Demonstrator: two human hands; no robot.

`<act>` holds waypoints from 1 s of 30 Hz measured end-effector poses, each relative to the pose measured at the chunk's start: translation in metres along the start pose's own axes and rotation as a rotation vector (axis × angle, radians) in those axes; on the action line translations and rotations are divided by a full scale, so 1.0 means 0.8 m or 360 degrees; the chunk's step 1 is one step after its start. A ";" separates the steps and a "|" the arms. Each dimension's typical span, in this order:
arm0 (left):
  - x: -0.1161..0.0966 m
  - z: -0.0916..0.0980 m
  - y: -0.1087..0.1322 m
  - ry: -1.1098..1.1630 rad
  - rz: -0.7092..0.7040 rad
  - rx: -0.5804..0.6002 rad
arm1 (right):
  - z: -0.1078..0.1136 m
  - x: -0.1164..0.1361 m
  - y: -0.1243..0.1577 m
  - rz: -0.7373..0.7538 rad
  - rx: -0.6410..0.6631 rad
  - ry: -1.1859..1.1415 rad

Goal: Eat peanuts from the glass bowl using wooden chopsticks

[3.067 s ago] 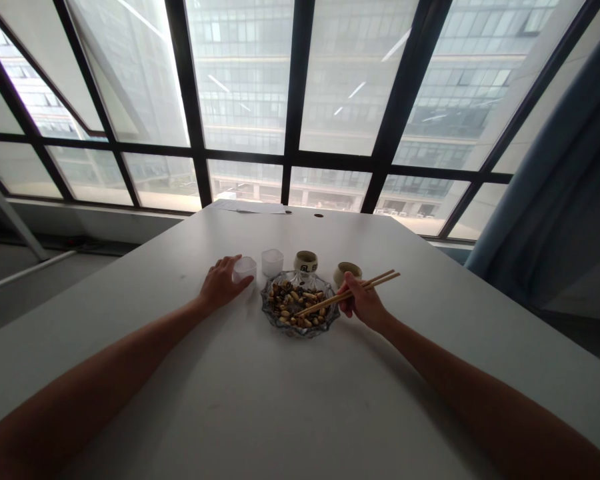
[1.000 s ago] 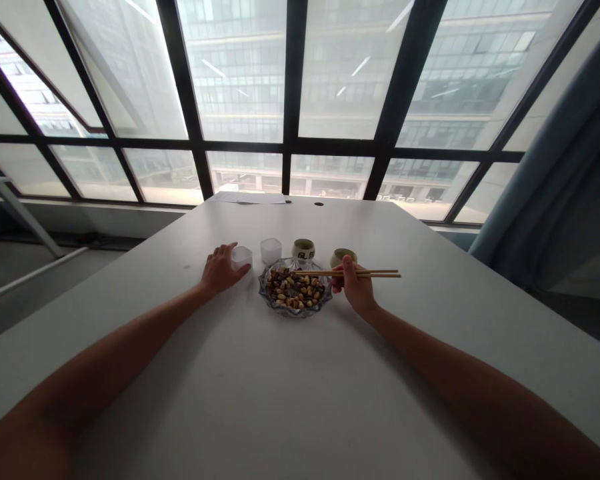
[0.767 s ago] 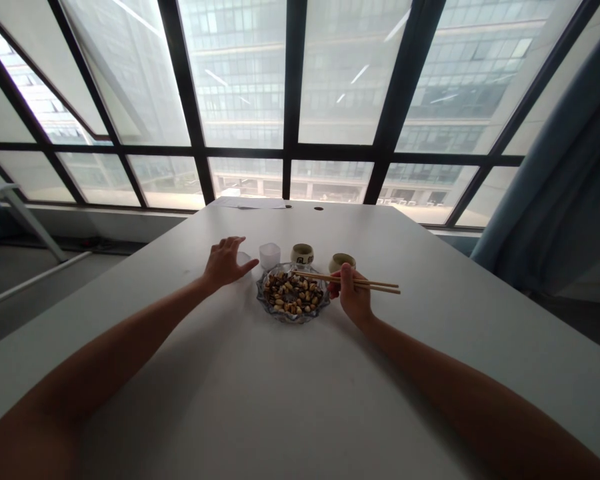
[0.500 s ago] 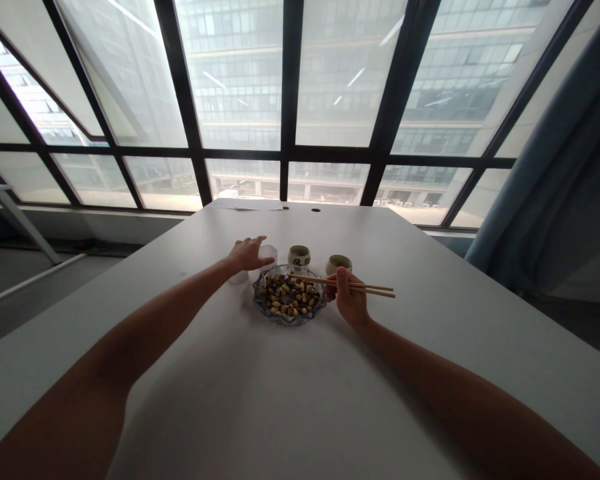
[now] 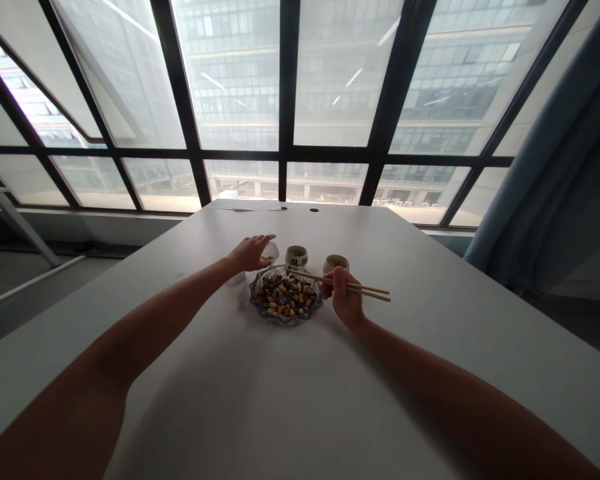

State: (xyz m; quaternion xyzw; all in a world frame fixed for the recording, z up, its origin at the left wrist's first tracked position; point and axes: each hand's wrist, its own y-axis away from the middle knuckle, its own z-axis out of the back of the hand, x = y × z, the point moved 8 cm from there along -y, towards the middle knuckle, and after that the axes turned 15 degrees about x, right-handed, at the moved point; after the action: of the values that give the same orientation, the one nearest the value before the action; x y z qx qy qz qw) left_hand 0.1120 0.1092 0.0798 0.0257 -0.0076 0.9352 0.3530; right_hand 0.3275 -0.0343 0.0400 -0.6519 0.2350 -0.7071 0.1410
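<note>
My left hand [image 5: 250, 253] curves round a small clear plastic cup [image 5: 271, 251], fingers behind it and thumb in front, just behind the bowl. The cup looks tilted and partly hidden by the hand. A pair of wooden chopsticks [image 5: 365, 291] is gripped in my right hand [image 5: 344, 297]. Their tips point left, above the back rim of a scalloped glass bowl [image 5: 286, 321]. Inside the bowl lie mixed nuts [image 5: 283, 297], pale and dark. Whether the tips pinch anything is too small to tell.
Two pale green cups stand behind the bowl: a cup with dark lettering [image 5: 296, 256] and a second cup [image 5: 335, 263] beside my right hand. Another clear container [image 5: 237, 278] shows under my left wrist. Paper [image 5: 247, 205] lies at the far edge of the white table [image 5: 280, 400].
My left hand has moved slightly right, and the clear cup in it now looks more tilted. The chopstick tips have risen a little towards the bowl's back rim.
</note>
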 end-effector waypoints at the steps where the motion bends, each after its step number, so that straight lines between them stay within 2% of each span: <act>1: 0.010 -0.004 -0.004 0.0080 0.0105 0.0087 | -0.001 0.000 0.000 0.0001 0.0001 -0.0003; 4: 0.035 -0.019 -0.014 0.0270 0.0363 0.0423 | -0.003 0.000 0.000 0.0001 0.0009 -0.0016; 6: 0.036 -0.021 -0.023 0.0326 0.0384 0.0544 | 0.000 -0.001 -0.003 -0.0022 -0.0026 -0.0054; 8: 0.025 -0.014 -0.036 0.0333 0.0297 0.0494 | 0.009 -0.004 -0.008 -0.0064 -0.0124 -0.0122; 11: -0.005 -0.002 -0.056 0.0281 0.0144 0.0318 | 0.033 -0.006 -0.020 -0.0101 -0.0324 -0.0188; 14: -0.036 -0.005 -0.075 0.0213 0.0082 0.0300 | 0.055 -0.001 -0.031 -0.0063 -0.0432 -0.0126; 16: -0.051 -0.012 -0.084 0.0192 0.0113 0.0353 | 0.065 0.005 -0.036 -0.0025 -0.0443 -0.0057; 18: -0.059 -0.019 -0.087 0.0223 0.0193 0.0415 | 0.069 0.012 -0.038 0.0026 -0.0418 0.0007; 20: -0.063 -0.021 -0.085 0.0276 0.0273 0.0402 | 0.070 0.021 -0.039 0.0101 -0.0364 0.0088; 25: -0.075 -0.012 -0.072 0.0304 0.0293 0.0114 | 0.060 0.043 -0.038 0.0280 -0.0120 0.0434; 30: -0.094 -0.001 -0.060 0.0180 0.0223 -0.0082 | 0.049 0.053 -0.031 0.0411 0.0081 0.0708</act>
State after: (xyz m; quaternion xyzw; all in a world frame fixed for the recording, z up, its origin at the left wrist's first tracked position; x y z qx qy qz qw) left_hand 0.1999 0.0958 0.0746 -0.0369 -0.0134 0.9571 0.2871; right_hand 0.3640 -0.0406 0.0910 -0.4413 0.3238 -0.8148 0.1913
